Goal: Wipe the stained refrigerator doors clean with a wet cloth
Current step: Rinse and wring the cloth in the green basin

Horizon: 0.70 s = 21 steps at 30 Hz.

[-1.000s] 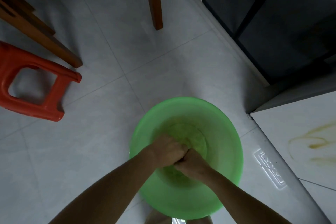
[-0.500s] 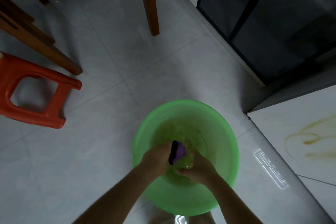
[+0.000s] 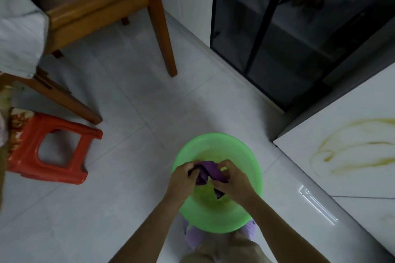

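Note:
A purple cloth [image 3: 208,171] is held above a green plastic basin [image 3: 250,168] on the floor. My left hand [image 3: 183,177] grips the cloth's left part. My right hand [image 3: 234,181] grips its right part, and a dark corner hangs below the fingers. The white refrigerator door [image 3: 350,162] stands to the right of the basin, smeared with yellow-brown stains [image 3: 346,151].
An orange plastic stool [image 3: 51,151] lies on the tiled floor at the left. A wooden table leg [image 3: 162,28] and chair legs [image 3: 64,100] stand behind it. A dark glass cabinet [image 3: 288,28] fills the upper right. My purple slippers [image 3: 192,235] are under the basin's near edge.
Both hands rose out of the basin, bringing the purple cloth up and spreading it between them. The view tilted up, showing more of the table and cabinet.

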Each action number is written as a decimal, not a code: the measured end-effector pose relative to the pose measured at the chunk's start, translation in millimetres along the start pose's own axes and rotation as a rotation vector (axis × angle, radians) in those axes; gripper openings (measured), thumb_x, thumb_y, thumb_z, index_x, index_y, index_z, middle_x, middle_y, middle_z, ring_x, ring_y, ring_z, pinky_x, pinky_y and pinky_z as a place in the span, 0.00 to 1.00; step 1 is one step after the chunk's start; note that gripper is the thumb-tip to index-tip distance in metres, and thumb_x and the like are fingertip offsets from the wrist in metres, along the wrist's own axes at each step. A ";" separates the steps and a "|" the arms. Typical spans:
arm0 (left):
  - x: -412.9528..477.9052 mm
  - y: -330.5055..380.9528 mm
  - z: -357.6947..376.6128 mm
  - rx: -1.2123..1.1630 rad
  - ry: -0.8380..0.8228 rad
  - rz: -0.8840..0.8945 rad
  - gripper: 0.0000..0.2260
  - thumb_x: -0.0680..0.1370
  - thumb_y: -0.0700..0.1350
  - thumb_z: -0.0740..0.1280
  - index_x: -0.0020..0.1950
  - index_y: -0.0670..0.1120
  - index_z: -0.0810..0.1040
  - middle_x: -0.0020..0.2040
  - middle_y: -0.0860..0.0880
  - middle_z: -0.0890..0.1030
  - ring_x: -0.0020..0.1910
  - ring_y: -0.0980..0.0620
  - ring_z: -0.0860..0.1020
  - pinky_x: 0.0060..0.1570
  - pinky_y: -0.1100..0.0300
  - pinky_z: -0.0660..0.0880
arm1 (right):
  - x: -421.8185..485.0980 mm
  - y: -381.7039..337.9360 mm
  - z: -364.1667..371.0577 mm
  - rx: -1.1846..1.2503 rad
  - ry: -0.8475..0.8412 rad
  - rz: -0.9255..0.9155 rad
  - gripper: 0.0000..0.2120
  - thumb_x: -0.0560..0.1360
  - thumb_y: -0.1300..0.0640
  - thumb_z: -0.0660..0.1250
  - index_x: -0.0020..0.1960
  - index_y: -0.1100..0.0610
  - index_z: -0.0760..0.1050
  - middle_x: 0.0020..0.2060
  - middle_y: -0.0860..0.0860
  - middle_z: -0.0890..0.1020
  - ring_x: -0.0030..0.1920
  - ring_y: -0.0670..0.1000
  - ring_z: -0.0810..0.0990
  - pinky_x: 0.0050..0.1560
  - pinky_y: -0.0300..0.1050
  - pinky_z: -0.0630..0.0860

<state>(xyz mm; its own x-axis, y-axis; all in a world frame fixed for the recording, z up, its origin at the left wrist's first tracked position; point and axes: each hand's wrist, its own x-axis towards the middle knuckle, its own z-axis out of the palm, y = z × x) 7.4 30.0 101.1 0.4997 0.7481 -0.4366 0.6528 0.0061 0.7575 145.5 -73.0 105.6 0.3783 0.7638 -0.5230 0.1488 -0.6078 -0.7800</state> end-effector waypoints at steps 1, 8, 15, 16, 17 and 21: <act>-2.1 3.6 -5.4 0.001 0.016 0.006 0.09 0.76 0.42 0.65 0.53 0.46 0.82 0.43 0.51 0.83 0.43 0.51 0.80 0.45 0.59 0.76 | -3.0 -4.5 -3.0 -0.112 0.034 -0.011 0.11 0.69 0.59 0.73 0.48 0.54 0.75 0.33 0.49 0.81 0.27 0.39 0.75 0.32 0.30 0.69; -16.1 29.4 -49.8 0.064 -0.097 0.049 0.11 0.68 0.53 0.72 0.44 0.48 0.85 0.31 0.49 0.82 0.32 0.53 0.79 0.34 0.59 0.74 | -28.4 -31.5 -28.0 -0.272 0.233 -0.116 0.07 0.77 0.57 0.63 0.47 0.56 0.80 0.38 0.48 0.78 0.41 0.50 0.75 0.43 0.42 0.68; -17.7 62.7 -64.2 0.208 -0.004 0.169 0.19 0.76 0.52 0.67 0.27 0.46 0.73 0.24 0.49 0.72 0.26 0.53 0.71 0.30 0.57 0.65 | -39.7 -61.3 -41.2 -0.231 0.326 -0.127 0.07 0.78 0.53 0.62 0.47 0.55 0.77 0.40 0.50 0.81 0.41 0.51 0.77 0.41 0.42 0.69; -18.4 69.9 -63.0 0.211 0.014 0.167 0.20 0.76 0.51 0.67 0.26 0.47 0.69 0.22 0.50 0.68 0.25 0.53 0.68 0.29 0.57 0.63 | -39.9 -66.6 -40.9 -0.211 0.327 -0.120 0.08 0.78 0.53 0.63 0.45 0.56 0.77 0.38 0.51 0.81 0.40 0.52 0.77 0.41 0.44 0.70; -19.1 77.7 -60.8 0.218 0.006 0.189 0.20 0.76 0.51 0.66 0.26 0.47 0.68 0.23 0.51 0.67 0.25 0.54 0.68 0.29 0.58 0.63 | -40.7 -74.0 -38.9 -0.176 0.310 -0.122 0.08 0.77 0.52 0.64 0.43 0.55 0.76 0.36 0.52 0.80 0.38 0.52 0.76 0.40 0.45 0.70; -40.0 114.7 -50.1 -0.018 -0.297 0.200 0.09 0.72 0.47 0.64 0.48 0.47 0.81 0.39 0.46 0.83 0.38 0.49 0.81 0.37 0.55 0.78 | -45.5 -104.6 -25.9 0.222 0.194 -0.041 0.12 0.73 0.49 0.69 0.44 0.58 0.73 0.34 0.52 0.78 0.33 0.50 0.77 0.36 0.44 0.74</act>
<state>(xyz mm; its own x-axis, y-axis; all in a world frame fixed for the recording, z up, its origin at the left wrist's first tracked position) 33.7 34.0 229.8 0.7618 0.5105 -0.3989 0.5168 -0.1075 0.8494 136.4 -49.9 219.9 0.5470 0.7178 -0.4308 -0.0277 -0.4988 -0.8663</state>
